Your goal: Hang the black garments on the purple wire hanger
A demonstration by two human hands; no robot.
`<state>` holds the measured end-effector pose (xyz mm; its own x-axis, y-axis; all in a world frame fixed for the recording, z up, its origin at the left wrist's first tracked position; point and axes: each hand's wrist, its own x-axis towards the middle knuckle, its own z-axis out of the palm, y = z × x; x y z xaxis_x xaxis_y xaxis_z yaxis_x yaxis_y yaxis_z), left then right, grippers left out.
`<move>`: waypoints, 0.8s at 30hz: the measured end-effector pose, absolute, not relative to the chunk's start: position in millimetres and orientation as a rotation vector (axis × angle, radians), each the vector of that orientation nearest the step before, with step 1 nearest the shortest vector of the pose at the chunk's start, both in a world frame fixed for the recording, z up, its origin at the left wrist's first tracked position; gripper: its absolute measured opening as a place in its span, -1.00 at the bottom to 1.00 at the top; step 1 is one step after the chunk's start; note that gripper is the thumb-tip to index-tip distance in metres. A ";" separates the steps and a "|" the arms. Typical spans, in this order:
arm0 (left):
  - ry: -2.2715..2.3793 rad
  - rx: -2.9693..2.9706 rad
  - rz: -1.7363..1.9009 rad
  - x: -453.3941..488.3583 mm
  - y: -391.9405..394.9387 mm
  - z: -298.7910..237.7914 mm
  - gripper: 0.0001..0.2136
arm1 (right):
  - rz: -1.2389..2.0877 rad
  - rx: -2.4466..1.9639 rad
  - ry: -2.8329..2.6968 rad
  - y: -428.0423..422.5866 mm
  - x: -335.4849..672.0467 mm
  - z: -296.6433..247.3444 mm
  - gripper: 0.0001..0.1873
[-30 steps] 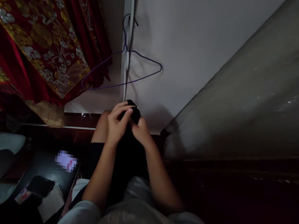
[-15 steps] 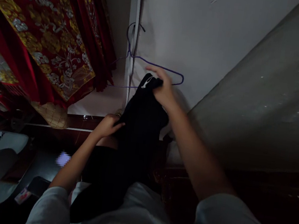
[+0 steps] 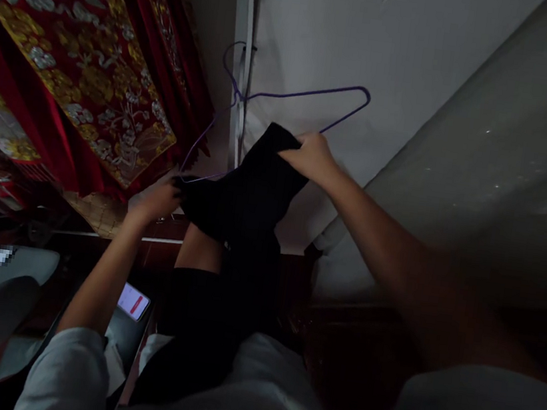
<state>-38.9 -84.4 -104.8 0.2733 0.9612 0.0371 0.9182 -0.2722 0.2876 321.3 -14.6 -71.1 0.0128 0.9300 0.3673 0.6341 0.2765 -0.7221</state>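
A black garment (image 3: pixel 255 189) stretches between my two hands; its exact kind cannot be made out. My right hand (image 3: pixel 314 156) is closed on its upper right edge, thumb on the near side. My left hand (image 3: pixel 158 198), a little blurred, grips its left end beside the lower left corner of a hanger. That thin purple clothes hanger (image 3: pixel 301 94) hangs tilted by its hook from a pale upright strip. Its bottom bar runs partly behind or inside the garment, I cannot tell which.
A red cloth (image 3: pixel 104 68) with gold and silver embroidery hangs at the left. Behind the hanger is a pale wall (image 3: pixel 366 36), with a large grey plastic-like sheet (image 3: pixel 486 159) to the right. At lower left lie a lit phone (image 3: pixel 134 301) and a grey chair (image 3: pixel 15 285).
My left hand has moved left and slightly up, spreading the garment wider. The hanger has tilted, right end up and left end down. My right hand has shifted slightly right.
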 end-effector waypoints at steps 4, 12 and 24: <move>1.679 2.443 0.818 -24.6 -71.1 -67.8 -0.80 | 0.475 -1.415 -1.647 -14.5 317.1 -77.5 -0.65; 1.432 2.304 1.475 21.2 -46.3 -37.5 -0.55 | 0.693 -1.201 -1.572 -23.6 306.2 -106.0 -0.95; 1.540 2.328 1.539 -12.4 -8.3 -15.1 -0.77 | 1.104 -1.184 -1.369 -14.7 395.0 -69.4 -0.81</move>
